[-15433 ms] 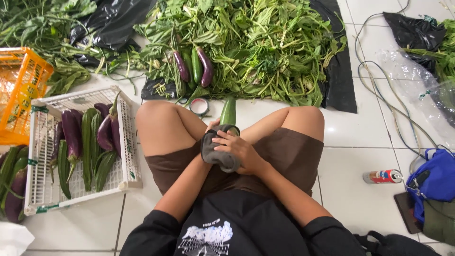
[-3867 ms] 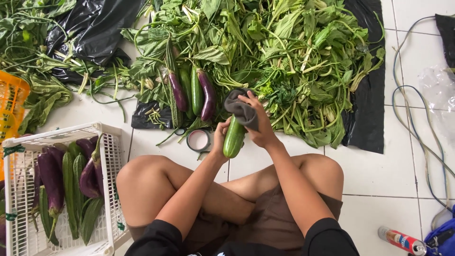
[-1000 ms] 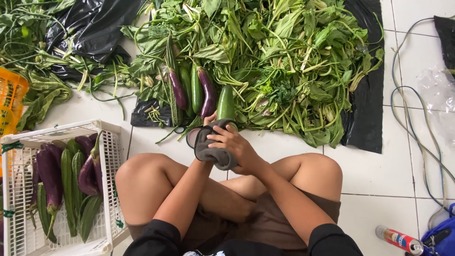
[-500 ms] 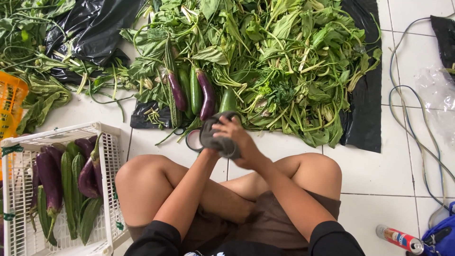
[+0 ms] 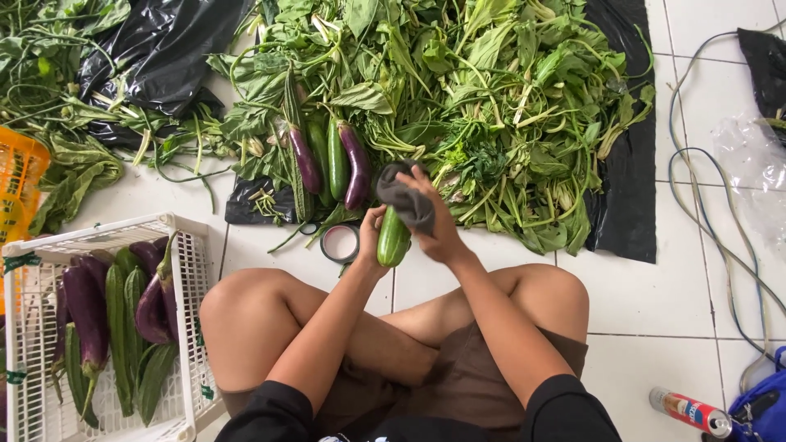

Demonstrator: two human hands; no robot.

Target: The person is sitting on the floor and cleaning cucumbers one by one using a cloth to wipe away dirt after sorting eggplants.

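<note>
At the far left an orange crate (image 5: 18,176) sits on the white tiled floor (image 5: 679,303), and just below it a white plastic basket (image 5: 192,327) holds purple eggplants and long green vegetables laid side by side. Above these, loose stems and leaves trail over a crumpled black plastic sheet (image 5: 164,49). The person sits cross-legged on the tiles, bare knees spread to either side. A roll of tape (image 5: 339,242) lies on the floor just beside the left hand (image 5: 370,233), which is clasped around the lower part of a green cucumber (image 5: 393,237), holding it upright in front of the knees. The right hand (image 5: 434,225) is clenched on a dark grey cloth (image 5: 405,196) pressed over the cucumber's upper end. Just beyond the hands, two purple eggplants (image 5: 357,164) and a green cucumber lie together at the near edge of a big heap of leafy greens (image 5: 508,98), which is spread over another black sheet reaching toward the right. Further right, grey cables (image 5: 696,196) loop across the tiles beside clear plastic wrap (image 5: 749,155). At the lower right corner a red and white can (image 5: 689,411) lies on its side next to a blue bag (image 5: 765,409).
</note>
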